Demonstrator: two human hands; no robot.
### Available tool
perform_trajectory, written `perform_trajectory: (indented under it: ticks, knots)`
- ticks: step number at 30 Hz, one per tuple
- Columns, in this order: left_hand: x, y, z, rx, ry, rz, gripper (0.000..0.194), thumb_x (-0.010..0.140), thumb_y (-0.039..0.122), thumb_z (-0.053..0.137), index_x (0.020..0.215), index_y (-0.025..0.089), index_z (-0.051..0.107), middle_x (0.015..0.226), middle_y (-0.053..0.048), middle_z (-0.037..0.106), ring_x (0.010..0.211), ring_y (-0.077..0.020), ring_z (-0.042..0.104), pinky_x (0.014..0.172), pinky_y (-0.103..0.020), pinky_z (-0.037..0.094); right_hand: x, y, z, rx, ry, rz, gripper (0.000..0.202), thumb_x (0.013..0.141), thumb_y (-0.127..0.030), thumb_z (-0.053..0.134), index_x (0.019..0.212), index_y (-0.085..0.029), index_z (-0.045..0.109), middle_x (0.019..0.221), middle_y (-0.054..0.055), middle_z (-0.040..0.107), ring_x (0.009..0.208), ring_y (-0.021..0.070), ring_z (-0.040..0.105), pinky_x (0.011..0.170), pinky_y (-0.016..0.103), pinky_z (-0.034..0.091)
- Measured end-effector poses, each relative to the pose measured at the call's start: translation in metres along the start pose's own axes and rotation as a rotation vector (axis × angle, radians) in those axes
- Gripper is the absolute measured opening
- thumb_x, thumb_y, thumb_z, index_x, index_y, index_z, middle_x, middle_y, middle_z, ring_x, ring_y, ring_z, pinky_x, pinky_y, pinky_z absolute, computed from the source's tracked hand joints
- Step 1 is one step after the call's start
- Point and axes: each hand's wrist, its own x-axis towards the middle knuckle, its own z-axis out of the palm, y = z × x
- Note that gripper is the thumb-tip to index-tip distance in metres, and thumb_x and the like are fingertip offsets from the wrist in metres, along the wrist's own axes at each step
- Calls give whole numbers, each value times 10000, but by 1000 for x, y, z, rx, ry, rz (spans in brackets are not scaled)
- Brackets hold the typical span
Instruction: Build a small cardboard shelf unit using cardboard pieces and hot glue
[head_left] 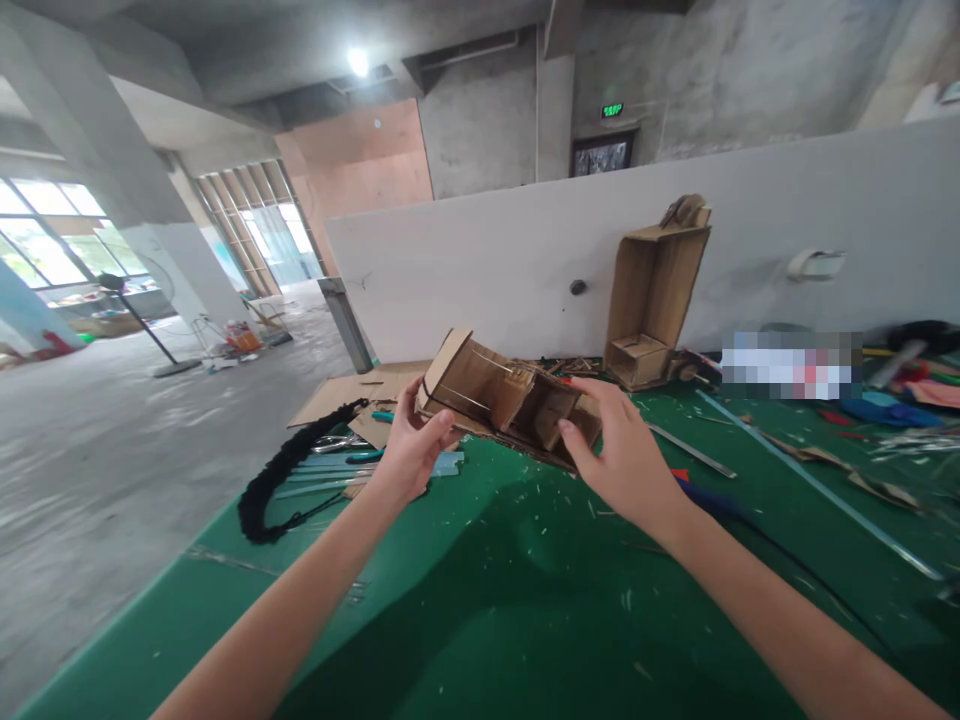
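Note:
Between my two hands is a cardboard box model [517,398] with inner dividers, raised over the table and tilted down to the right. Thin pale strands stretch across its left compartment. My left hand [416,445] grips the left end, thumb on the near edge and fingers behind. Around the right end closes my right hand [619,450], its thumb pressing at the right compartment's opening. Some of the fingers are hidden by the cardboard. Behind, a taller open cardboard structure [652,300] stands upright near the white partition, with a small box-like part at its base.
The green table [510,600] is strewn with scraps. To the left lie a black fuzzy strip [262,495], tools and pale blue strips [322,475]. A metal ruler [694,450] and a long light blue strip [817,480] lie right. A white partition [480,270] closes the back.

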Motion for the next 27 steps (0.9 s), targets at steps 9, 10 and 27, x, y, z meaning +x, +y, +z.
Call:
perform_trajectory:
  ticks: [9, 10, 27]
  knots:
    - [-8, -18, 3, -136, 120, 15, 648, 544, 303, 874, 1053, 265, 476, 983, 28, 613, 836, -132, 636, 760, -340, 563, -16, -24, -2, 150, 164, 81, 247, 853, -258, 555, 1087, -188, 525, 1061, 117, 588, 1018, 250, 543, 903, 470, 469]
    - [-8, -19, 4, -146, 135, 13, 622, 558, 293, 868, 1040, 265, 476, 979, 35, 609, 842, -130, 632, 786, -360, 558, -22, -31, 0, 287, 158, 216, 177, 849, -286, 561, 1004, -207, 532, 948, 78, 585, 902, 222, 559, 828, 434, 496]
    - [-61, -56, 34, -104, 183, -69, 689, 571, 325, 862, 1113, 246, 444, 1090, -35, 620, 992, -178, 621, 936, -344, 467, -17, -62, 40, 1569, 2, 1383, 315, 874, -429, 581, 1085, -195, 604, 1033, 78, 677, 854, 198, 656, 759, 385, 589]
